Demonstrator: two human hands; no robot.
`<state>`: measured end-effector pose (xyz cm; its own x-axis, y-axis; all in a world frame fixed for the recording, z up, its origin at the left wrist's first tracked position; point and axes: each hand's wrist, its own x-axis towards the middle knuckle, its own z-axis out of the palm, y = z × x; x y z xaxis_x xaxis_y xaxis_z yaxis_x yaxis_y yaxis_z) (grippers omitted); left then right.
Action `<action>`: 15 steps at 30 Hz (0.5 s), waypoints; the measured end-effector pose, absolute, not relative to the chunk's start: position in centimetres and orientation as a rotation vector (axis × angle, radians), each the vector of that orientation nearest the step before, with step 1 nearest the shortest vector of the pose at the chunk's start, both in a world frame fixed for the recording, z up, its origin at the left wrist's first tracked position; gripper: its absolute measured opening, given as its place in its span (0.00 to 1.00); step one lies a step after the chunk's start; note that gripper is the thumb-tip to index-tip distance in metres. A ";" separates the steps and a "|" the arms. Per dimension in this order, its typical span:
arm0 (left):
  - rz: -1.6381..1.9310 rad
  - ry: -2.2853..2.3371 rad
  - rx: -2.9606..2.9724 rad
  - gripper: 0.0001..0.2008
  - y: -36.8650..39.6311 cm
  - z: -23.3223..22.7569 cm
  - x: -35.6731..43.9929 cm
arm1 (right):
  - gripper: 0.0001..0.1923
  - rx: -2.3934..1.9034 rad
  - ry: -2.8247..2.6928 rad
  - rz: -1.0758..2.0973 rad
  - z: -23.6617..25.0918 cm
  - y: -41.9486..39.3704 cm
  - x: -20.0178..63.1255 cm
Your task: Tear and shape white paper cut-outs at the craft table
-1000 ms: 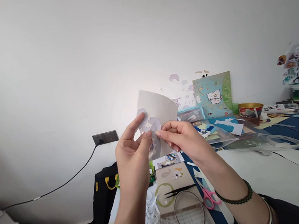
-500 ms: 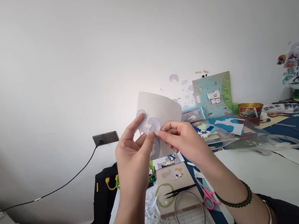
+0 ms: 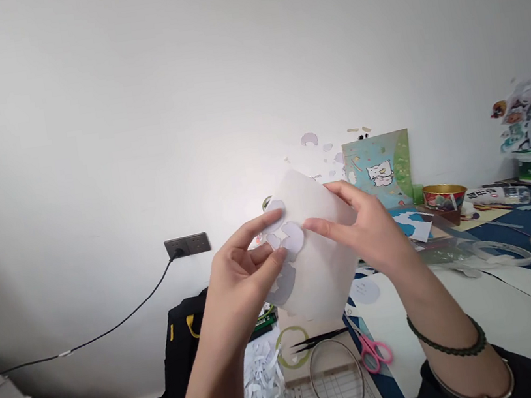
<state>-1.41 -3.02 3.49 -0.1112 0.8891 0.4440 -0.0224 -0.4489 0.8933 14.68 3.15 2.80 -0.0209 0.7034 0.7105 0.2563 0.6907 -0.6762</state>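
A white sheet of paper (image 3: 328, 276) is held up in front of me, tilted so that one corner points upward. Pale lilac cloud-like cut-outs (image 3: 293, 237) lie along its left side. My left hand (image 3: 239, 272) grips that side, thumb and forefinger over the cut-outs and the other fingers partly hidden behind them. With the thumb in front and fingers behind, my right hand (image 3: 373, 227) holds the sheet near its right edge. Below the sheet, black tweezers (image 3: 319, 338) lie across a box, beside pink-handled scissors (image 3: 376, 351).
A metal ring (image 3: 337, 378) rests on a gridded pad. White paper strips (image 3: 265, 377) are heaped to its left. A picture board (image 3: 380, 170) leans on the wall, near a gold-rimmed tin (image 3: 446, 197). Large white paper (image 3: 491, 325) covers the right side. Lilac pieces stick to the wall.
My right hand has moved right and up from beside my left thumb to the sheet's right edge. The sheet has turned and now reaches lower, covering more of the box.
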 end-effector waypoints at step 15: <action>1.646 1.103 1.511 0.21 -2.5 3.3 -1.4 | 0.10 -0.798 -1.652 0.339 3.2 1.7 15.0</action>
